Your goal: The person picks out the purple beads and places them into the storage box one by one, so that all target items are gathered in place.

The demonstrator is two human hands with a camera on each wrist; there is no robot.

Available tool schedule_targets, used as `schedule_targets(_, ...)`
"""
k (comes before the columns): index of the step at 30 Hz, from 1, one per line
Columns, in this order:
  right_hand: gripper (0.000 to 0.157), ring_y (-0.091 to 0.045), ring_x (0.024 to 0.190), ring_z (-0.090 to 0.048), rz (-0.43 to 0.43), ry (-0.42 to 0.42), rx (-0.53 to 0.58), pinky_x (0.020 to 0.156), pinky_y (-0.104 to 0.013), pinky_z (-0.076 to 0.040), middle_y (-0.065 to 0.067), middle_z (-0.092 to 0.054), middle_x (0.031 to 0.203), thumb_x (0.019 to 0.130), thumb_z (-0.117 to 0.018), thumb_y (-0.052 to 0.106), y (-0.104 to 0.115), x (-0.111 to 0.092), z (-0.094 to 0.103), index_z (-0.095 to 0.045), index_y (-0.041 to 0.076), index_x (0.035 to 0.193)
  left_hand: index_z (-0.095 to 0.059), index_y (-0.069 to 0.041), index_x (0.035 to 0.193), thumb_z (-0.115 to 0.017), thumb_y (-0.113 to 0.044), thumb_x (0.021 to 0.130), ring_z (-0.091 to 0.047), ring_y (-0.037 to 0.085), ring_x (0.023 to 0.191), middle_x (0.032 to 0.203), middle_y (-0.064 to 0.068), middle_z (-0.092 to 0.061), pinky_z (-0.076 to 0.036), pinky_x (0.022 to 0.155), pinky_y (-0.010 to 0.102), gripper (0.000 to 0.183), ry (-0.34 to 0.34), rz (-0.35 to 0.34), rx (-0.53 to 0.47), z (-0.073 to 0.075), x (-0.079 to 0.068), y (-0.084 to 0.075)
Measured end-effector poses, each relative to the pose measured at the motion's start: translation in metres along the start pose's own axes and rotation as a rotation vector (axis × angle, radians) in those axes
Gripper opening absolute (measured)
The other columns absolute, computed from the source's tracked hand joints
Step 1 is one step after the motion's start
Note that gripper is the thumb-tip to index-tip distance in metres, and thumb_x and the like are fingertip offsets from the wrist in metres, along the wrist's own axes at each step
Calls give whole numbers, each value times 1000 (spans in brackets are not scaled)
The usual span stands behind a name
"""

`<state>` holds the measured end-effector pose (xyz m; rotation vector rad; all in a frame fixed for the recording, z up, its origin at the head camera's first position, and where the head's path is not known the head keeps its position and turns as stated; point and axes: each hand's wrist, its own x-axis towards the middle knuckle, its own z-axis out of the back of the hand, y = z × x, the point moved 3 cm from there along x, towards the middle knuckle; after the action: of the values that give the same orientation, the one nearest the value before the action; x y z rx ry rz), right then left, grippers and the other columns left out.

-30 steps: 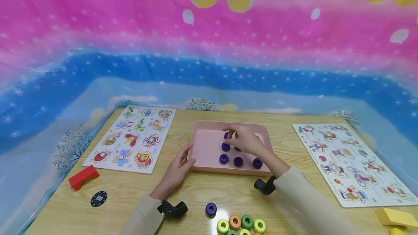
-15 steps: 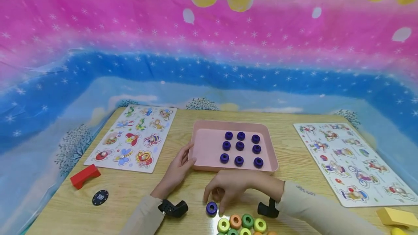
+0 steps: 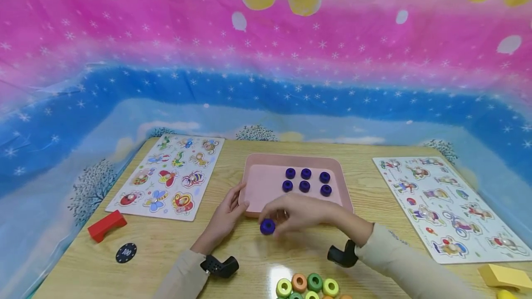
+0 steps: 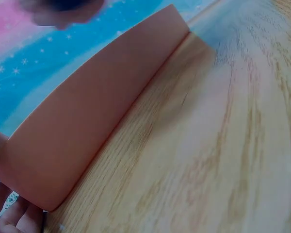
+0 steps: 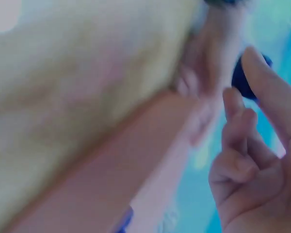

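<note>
My right hand (image 3: pixel 297 213) pinches a dark blue ring bead (image 3: pixel 268 226) between thumb and fingers, held just in front of the pink tray (image 3: pixel 262 181). In the right wrist view the thumb and a fingertip press on that bead (image 5: pixel 242 80). Several matching blue beads (image 3: pixel 305 186) sit in rows in the tray's right part; the front row is hidden behind my right hand. My left hand (image 3: pixel 226 213) holds the tray's front left corner, thumb at the rim and fingers along the outside, as the left wrist view shows beside the tray wall (image 4: pixel 92 107).
Near the front edge lie several green, yellow and orange ring beads (image 3: pixel 307 285). Picture puzzle boards stand at left (image 3: pixel 170 176) and right (image 3: pixel 449 209). A red block (image 3: pixel 106 226), a black chip (image 3: pixel 126 253) and a yellow block (image 3: pixel 504 277) are also on the table.
My right hand left the tray, came down to the single blue bead on the table and lifted it back toward the tray. The left hand has stayed at the tray corner.
</note>
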<state>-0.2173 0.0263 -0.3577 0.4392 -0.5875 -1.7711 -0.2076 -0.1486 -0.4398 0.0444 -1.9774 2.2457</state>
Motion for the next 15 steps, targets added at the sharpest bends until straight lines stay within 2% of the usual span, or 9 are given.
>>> schedule_targets(4, 33, -6, 58, -47, -131, -215, -13, 49, -21, -43, 11, -53, 74, 75, -62, 29, -21, 0, 23, -55, 20, 107, -31, -14, 129, -47, -14, 87, -22, 19, 121, 136, 7, -21, -24, 96, 27, 46, -8, -1, 4, 1, 1, 0)
schedule_targets(7, 32, -8, 56, -48, -228, -294, -48, 49, -21, -43, 11, -53, 69, 75, -62, 28, -42, 4, 24, -55, 18, 105, -32, -14, 129, -47, -14, 86, -22, 18, 121, 136, 7, -22, -24, 96, 27, 45, -9, -1, 4, 0, 2, 1)
schedule_targets(11, 32, -6, 58, -49, -324, -291, -89, 50, -20, -44, 10, -53, 67, 73, -65, 25, -62, 8, 13, -57, 15, 102, -31, -14, 129, -47, -14, 87, -21, 18, 122, 136, 6, -20, -23, 96, 27, 45, 14, 1, 1, -4, 3, 2)
schedule_targets(15, 31, -4, 56, -49, -382, -256, -130, 50, -20, -43, 8, -53, 65, 70, -68, 24, -68, 10, 4, -59, 14, 99, -29, -12, 130, -45, -12, 87, -19, 20, 122, 137, 8, -17, -22, 97, 29, 46, 41, 17, -9, -9, 3, -6)
